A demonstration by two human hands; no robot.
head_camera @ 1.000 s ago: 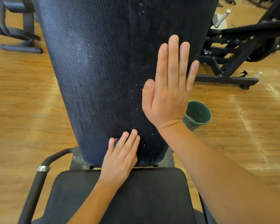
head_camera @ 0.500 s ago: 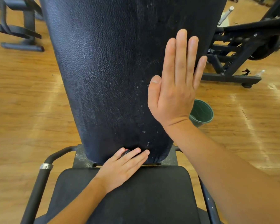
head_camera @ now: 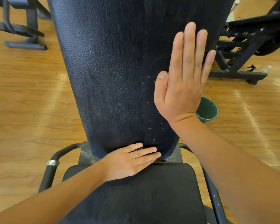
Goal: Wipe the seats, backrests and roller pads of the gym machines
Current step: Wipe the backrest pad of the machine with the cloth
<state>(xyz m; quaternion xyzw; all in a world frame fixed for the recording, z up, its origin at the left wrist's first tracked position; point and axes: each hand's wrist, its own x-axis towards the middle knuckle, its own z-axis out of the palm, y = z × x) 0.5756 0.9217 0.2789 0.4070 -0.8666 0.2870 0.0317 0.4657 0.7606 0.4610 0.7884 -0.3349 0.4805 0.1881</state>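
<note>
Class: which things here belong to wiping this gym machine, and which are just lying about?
In the job: black textured vinyl backrest; black padded seat; small dark pad under left hand; right hand.
Lying about: green round plastic bucket; black steel machine frame.

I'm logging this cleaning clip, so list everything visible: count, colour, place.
Textured black padded backrest: one, black, centre.
Flat black padded seat: one, black, below it.
Small dark wad: one, dark grey, under left fingers, mostly hidden.
Green plastic bucket: one, green, floor right.
Black metal machine frames: two, black, left and right.
Wooden plank floor: one, tan, all around.
Left hand: one, flat at backrest's bottom edge.
Right hand: one, flat on backrest's right side.
</note>
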